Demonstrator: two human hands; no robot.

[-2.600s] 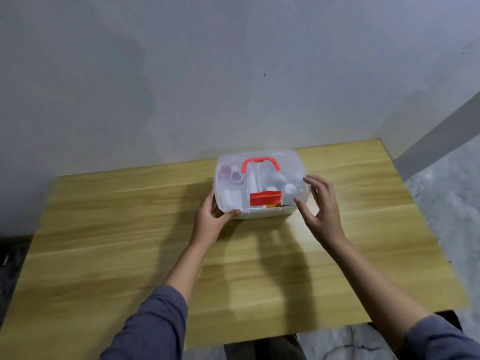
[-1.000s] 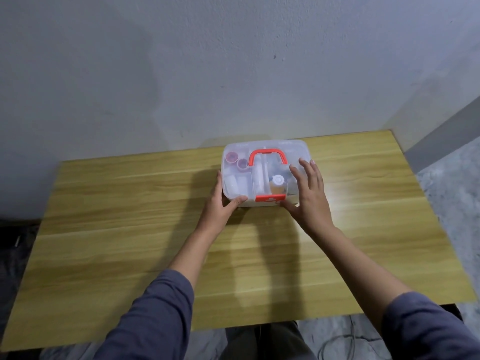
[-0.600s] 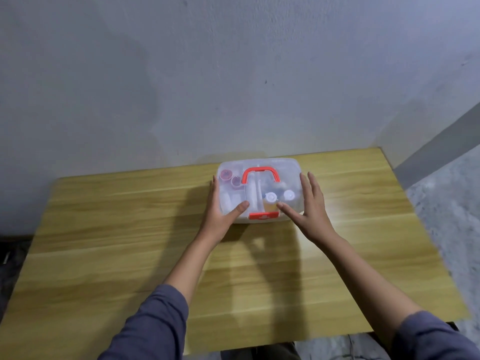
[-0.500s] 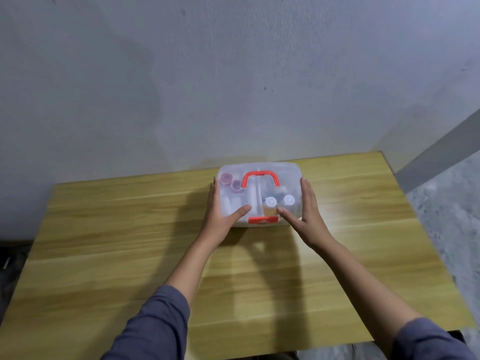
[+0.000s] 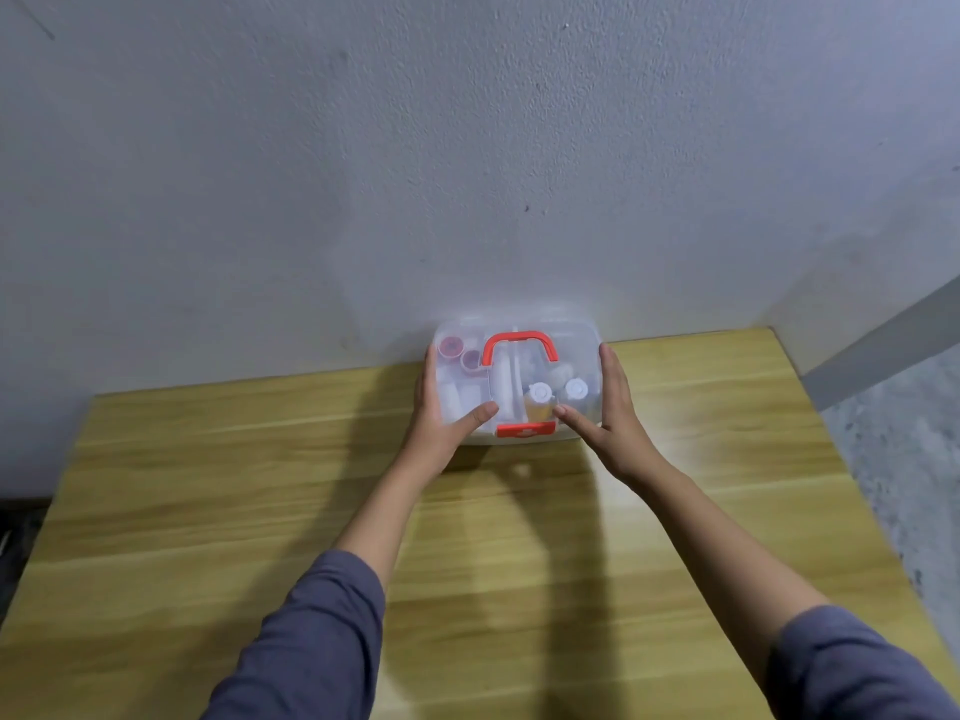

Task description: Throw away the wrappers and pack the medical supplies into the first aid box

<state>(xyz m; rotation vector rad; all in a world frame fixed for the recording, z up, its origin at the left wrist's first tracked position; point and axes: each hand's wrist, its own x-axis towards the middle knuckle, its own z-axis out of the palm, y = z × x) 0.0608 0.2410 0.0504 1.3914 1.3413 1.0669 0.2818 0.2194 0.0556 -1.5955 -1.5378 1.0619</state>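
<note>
The first aid box [image 5: 576, 350] is a clear plastic case with a red handle [image 5: 519, 343] on its closed lid and a red latch [image 5: 524, 430] at the front. It stands at the far edge of the wooden table [image 5: 208, 485], against the wall. Small bottles and pink-capped jars show through the lid. My left hand [image 5: 441, 423] clasps the box's left side, thumb on the lid. My right hand [image 5: 610, 423] clasps its right side, thumb on the lid near the latch.
A grey plaster wall [image 5: 467, 174] rises right behind the box. The table's right edge drops to a speckled floor [image 5: 904, 459]. Dark floor shows past the table's left edge.
Both hands have slid the closed box away from me, from the table's middle to its far edge against the wall. The hands stay on its two sides.
</note>
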